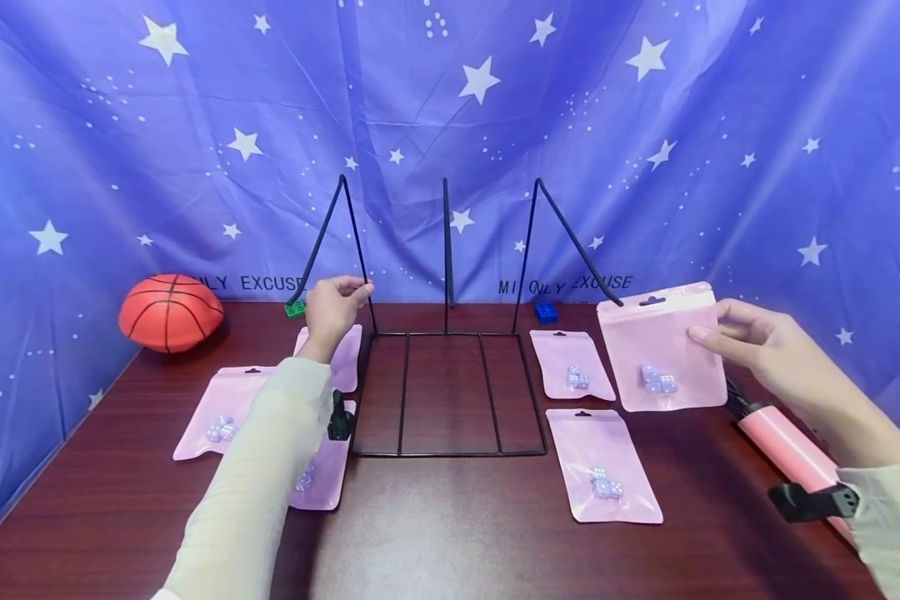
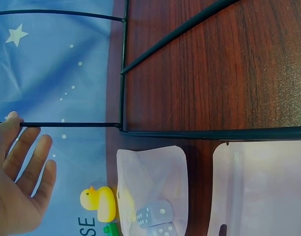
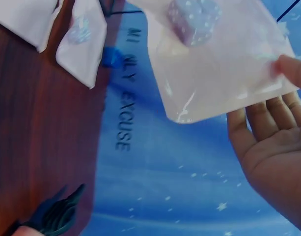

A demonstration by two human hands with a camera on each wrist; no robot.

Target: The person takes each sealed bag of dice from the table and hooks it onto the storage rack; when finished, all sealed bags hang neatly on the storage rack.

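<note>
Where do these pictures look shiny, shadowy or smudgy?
Head view: pale glare on the table near the bottom middle, and a dark shadow to the right, below the held bag; left wrist view: a grainy shine on the wood toward the upper right; right wrist view: bright streaks on the held bag, and its dice look soft and blurry.

The sleeves (image 1: pixel 243 475) are pale cream and lightly wrinkled, with black devices (image 1: pixel 340 419) near their ends.

"MI NLY EXCUSE" on blue curtain (image 1: pixel 405 92)
</note>
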